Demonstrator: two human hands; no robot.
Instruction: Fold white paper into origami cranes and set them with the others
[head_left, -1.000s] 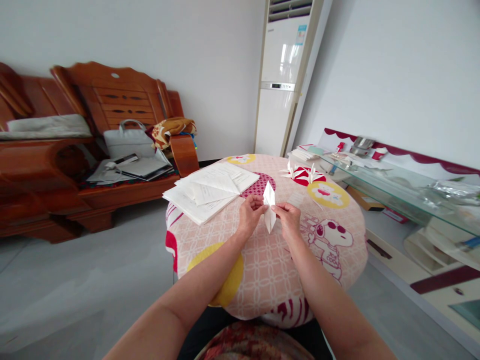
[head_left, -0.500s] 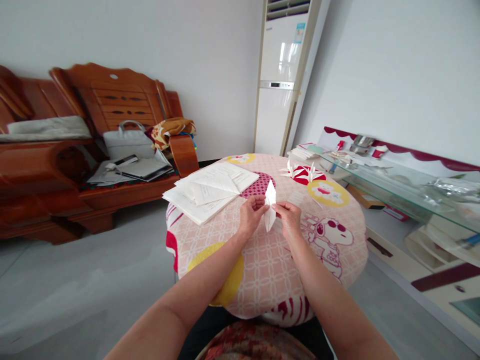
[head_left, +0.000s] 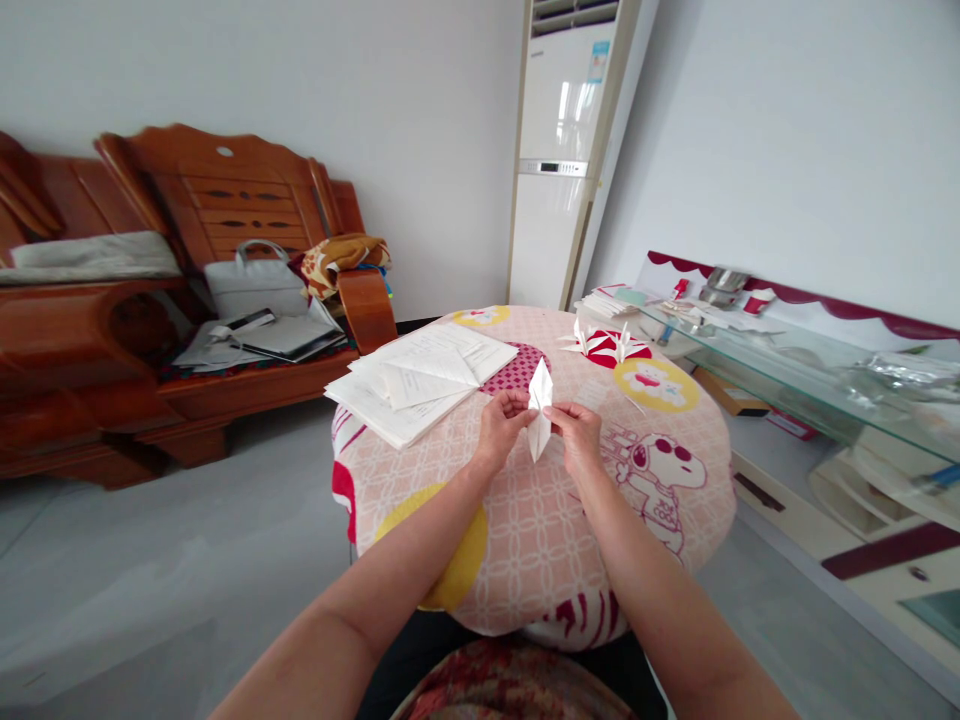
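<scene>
Between my two hands, a narrow diamond of folded white paper [head_left: 540, 385] stands upright above the round table. My left hand [head_left: 504, 425] pinches its left edge near the middle, thumb toward me. On the opposite edge my right hand [head_left: 576, 430] pinches it with thumb and forefinger. To the left lies a stack of printed sheets [head_left: 405, 425] with a folded sheet on top. Two folded paper cranes [head_left: 622, 344] sit at the table's far right.
A patterned cloth [head_left: 525, 560] covers the round table. Left of it stands a wooden sofa [head_left: 367, 310] bearing a bag and papers. A glass-topped cabinet [head_left: 795, 360] with clutter runs along the right. Behind is a tall air conditioner [head_left: 551, 230].
The folded paper has turned slightly, showing a wider face with a crease or slit down its middle. Both hands keep their pinch and have barely moved.
</scene>
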